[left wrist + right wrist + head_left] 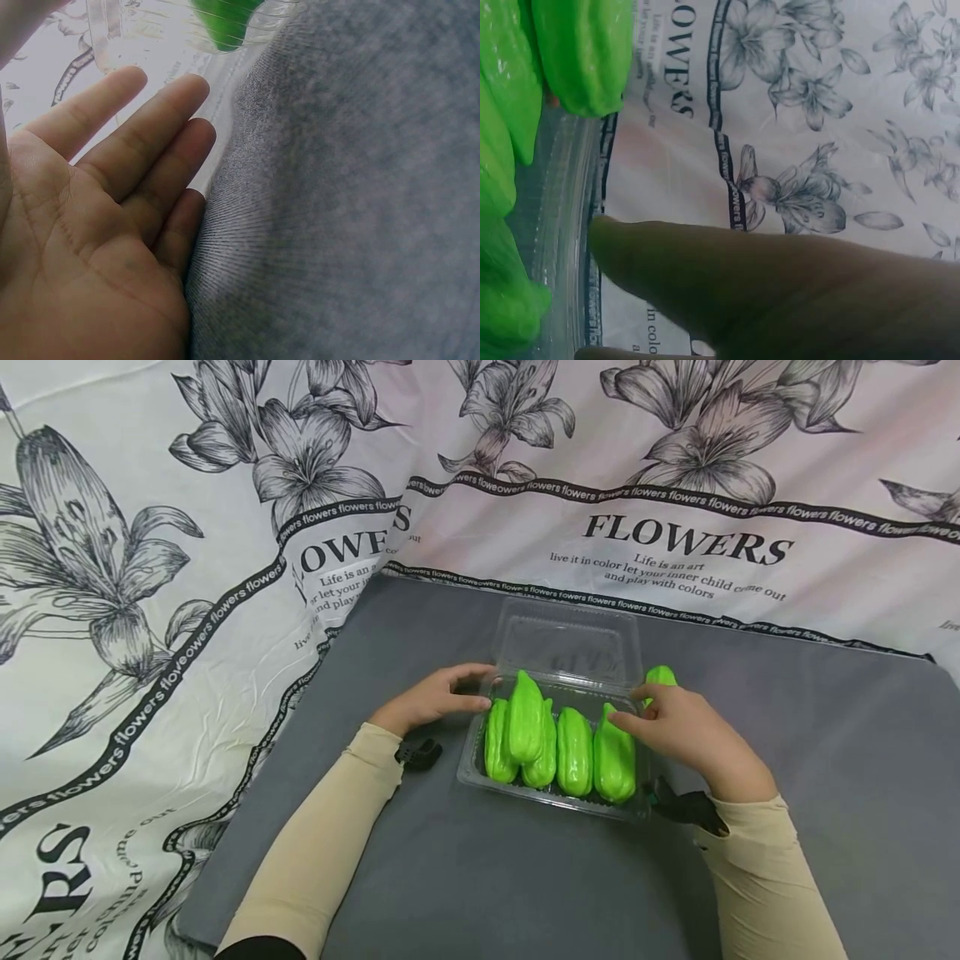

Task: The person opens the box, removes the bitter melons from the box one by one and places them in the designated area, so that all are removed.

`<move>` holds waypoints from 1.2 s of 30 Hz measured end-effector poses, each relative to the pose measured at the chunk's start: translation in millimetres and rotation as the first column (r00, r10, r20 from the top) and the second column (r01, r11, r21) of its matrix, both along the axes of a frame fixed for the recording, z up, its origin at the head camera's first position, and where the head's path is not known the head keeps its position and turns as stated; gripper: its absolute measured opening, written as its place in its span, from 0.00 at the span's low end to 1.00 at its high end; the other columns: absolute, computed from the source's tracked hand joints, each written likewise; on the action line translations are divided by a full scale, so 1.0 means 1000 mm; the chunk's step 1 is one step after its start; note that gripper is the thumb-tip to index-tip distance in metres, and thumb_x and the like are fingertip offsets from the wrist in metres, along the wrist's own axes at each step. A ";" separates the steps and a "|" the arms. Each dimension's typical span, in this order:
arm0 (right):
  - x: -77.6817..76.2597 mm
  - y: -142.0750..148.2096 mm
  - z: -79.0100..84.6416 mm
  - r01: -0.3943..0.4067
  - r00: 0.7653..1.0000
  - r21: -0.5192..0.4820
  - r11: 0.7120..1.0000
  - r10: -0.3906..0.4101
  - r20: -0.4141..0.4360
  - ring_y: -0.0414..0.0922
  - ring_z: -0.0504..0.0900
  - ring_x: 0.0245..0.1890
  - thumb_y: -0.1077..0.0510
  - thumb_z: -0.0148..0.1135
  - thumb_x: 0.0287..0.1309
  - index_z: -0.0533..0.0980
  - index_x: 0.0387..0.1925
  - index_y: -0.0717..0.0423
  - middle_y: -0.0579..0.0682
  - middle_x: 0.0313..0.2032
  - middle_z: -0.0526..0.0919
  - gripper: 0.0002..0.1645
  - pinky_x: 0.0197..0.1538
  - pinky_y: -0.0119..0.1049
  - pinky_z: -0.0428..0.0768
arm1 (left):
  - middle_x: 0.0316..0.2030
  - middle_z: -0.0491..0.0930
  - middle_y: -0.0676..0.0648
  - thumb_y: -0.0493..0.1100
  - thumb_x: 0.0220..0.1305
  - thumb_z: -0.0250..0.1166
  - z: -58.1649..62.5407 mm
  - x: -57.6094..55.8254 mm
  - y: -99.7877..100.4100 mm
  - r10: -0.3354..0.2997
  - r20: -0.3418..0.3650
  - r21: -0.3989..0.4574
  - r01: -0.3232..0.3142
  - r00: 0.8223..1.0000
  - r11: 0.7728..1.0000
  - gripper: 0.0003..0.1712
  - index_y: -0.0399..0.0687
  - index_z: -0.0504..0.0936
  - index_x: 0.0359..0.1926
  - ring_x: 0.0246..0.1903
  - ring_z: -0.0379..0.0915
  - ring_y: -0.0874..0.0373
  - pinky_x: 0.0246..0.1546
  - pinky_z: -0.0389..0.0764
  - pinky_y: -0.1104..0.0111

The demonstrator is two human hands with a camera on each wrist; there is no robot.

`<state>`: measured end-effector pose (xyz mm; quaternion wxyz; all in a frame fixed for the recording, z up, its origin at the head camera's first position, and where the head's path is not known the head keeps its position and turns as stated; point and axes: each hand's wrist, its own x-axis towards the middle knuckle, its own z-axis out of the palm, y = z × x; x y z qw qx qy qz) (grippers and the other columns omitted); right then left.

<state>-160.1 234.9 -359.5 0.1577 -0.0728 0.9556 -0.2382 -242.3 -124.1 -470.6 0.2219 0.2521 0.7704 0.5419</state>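
In the head view a clear plastic box (pixel 555 802) holds several glossy, bright green, ridged gourd-like vegetables (pixel 575 752). One green vegetable (pixel 527 718) leans on top of the others at the left. Its hinged lid (pixel 566 639) is folded back behind it. My left hand (pixel 431 697) is at the box's left rim, its fingers (pixel 142 139) extended with nothing in the palm. At the right rim is my right hand (pixel 686 727), its thumb (pixel 660 255) straight beside the wall. Another green vegetable (pixel 662 675) shows partly behind that hand; its lower part is hidden.
The box stands on a grey table (pixel 487 877). White cloth (pixel 675 556) printed with black flowers and lettering rises behind and to the left of the table. A dark wrist strap (pixel 686 806) sits at my right cuff.
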 end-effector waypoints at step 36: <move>0.006 -0.011 -0.009 -0.097 0.995 0.099 0.990 0.097 0.004 0.55 0.83 0.41 0.38 0.77 0.55 0.76 0.57 0.78 0.67 0.47 0.86 0.49 0.44 0.56 0.82 | 0.75 0.69 0.43 0.45 0.72 0.69 0.001 0.001 0.001 0.008 0.004 -0.001 -0.008 1.000 1.000 0.38 0.48 0.67 0.79 0.76 0.61 0.47 0.74 0.65 0.48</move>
